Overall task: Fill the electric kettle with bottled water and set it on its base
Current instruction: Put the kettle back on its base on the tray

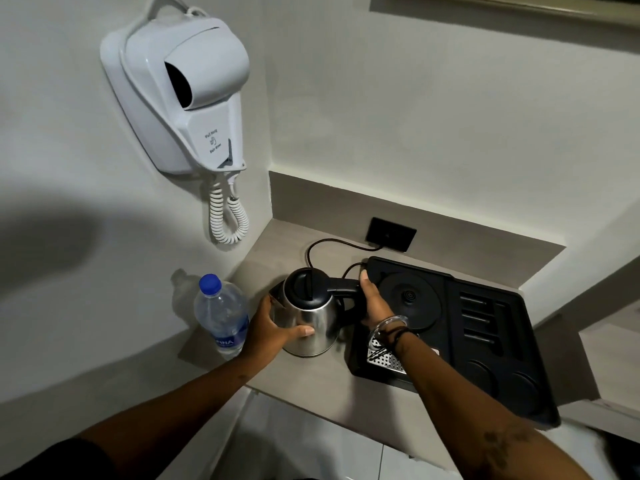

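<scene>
A steel electric kettle (313, 318) with a black lid, shut, stands on the counter left of a black tray. My left hand (272, 329) wraps around the kettle's body from the left. My right hand (375, 303) grips its black handle on the right. The round black kettle base (414, 297) sits empty in the tray, just right of my right hand. A clear plastic water bottle (221, 315) with a blue cap, capped and upright, stands on the counter to the left of the kettle.
The black tray (491, 341) has slots, round cup recesses and a perforated metal drip plate (384, 360). A power cord (332, 244) runs to a black wall socket (391, 233). A white hair dryer (183, 95) with a coiled cord hangs on the left wall.
</scene>
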